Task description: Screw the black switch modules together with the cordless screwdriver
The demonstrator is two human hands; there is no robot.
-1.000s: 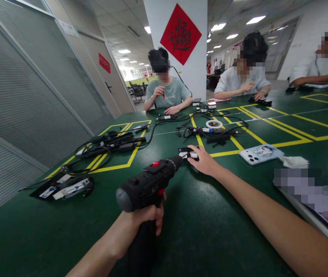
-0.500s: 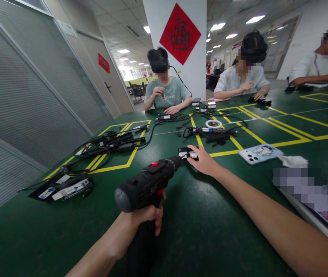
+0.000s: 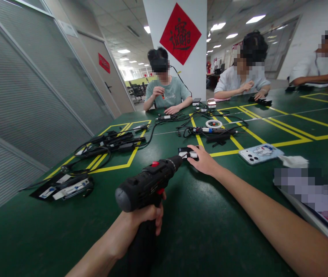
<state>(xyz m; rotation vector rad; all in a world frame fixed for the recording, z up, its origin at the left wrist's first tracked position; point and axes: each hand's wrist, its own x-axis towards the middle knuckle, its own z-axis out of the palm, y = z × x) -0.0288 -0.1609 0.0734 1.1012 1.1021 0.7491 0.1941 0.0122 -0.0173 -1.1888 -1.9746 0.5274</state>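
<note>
A black cordless drill (image 3: 143, 186) with red buttons is gripped by the handle in my left hand (image 3: 149, 215), fingers wrapped round it. Its chuck points forward, at a small black-and-white part (image 3: 183, 154) lying on the green table (image 3: 192, 223). Whether the drill's tip touches that part I cannot tell. My right hand (image 3: 202, 159) pinches the part from its right side, and the fingers cover some of it.
Black cables and tools (image 3: 114, 142) lie to the left, near a black case with white labels (image 3: 68, 188). Beyond my right hand are a tape roll (image 3: 213, 124) and a corded tool (image 3: 207, 130). A phone (image 3: 260, 153) and tissue (image 3: 293, 161) lie right. Several people sit opposite.
</note>
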